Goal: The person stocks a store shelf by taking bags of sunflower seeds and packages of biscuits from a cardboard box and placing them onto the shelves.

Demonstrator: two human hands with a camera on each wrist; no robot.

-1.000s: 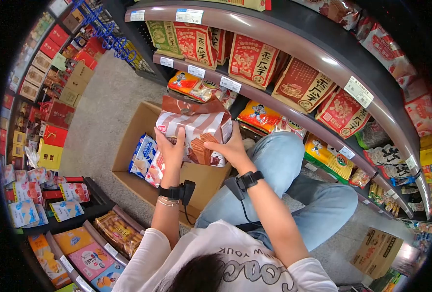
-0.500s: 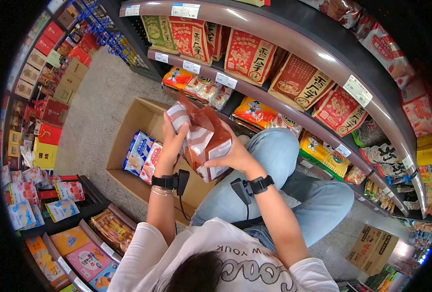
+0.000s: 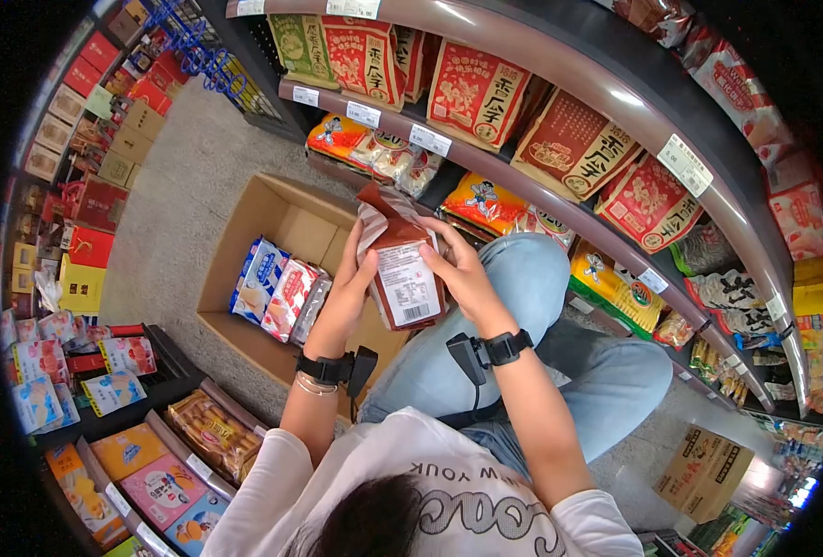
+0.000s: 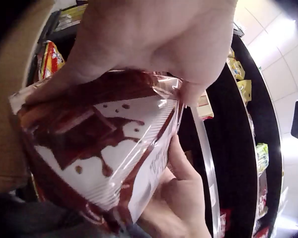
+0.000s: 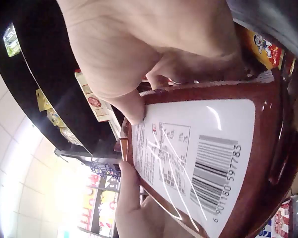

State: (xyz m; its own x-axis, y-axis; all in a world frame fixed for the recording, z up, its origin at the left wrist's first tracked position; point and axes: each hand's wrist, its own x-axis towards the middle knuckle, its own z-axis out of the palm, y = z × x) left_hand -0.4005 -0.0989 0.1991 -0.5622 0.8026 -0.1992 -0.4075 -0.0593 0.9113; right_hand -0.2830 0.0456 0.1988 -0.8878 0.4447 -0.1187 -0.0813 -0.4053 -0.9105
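Observation:
Both hands grip a brown snack bag (image 3: pixel 410 278) above the right part of an open cardboard box (image 3: pixel 229 243). The left hand (image 3: pixel 348 283) holds its left side and the right hand (image 3: pixel 467 278) its right side, thumbs on the near face. A white label with a barcode (image 5: pixel 216 166) faces up toward the head. In the left wrist view, the bag's other side (image 4: pixel 97 144) shows a chocolate splash print. Inside the box lie a blue-white pack (image 3: pixel 260 278), a red-white pack (image 3: pixel 289 299) and a clear-wrapped pack (image 3: pixel 312 307).
Shelves with red seed bags (image 3: pixel 476 93) and orange snack bags (image 3: pixel 482 202) curve along the front and right. The person's bent knee (image 3: pixel 527 269) is beside the box. Lower left stands a display of packs (image 3: pixel 166 487); a flat carton (image 3: pixel 704 472) lies at lower right.
Between the hands the bag has turned from its striped front to its labelled side. Both hands have shifted their hold on it. The clear-wrapped pack in the box has come into view.

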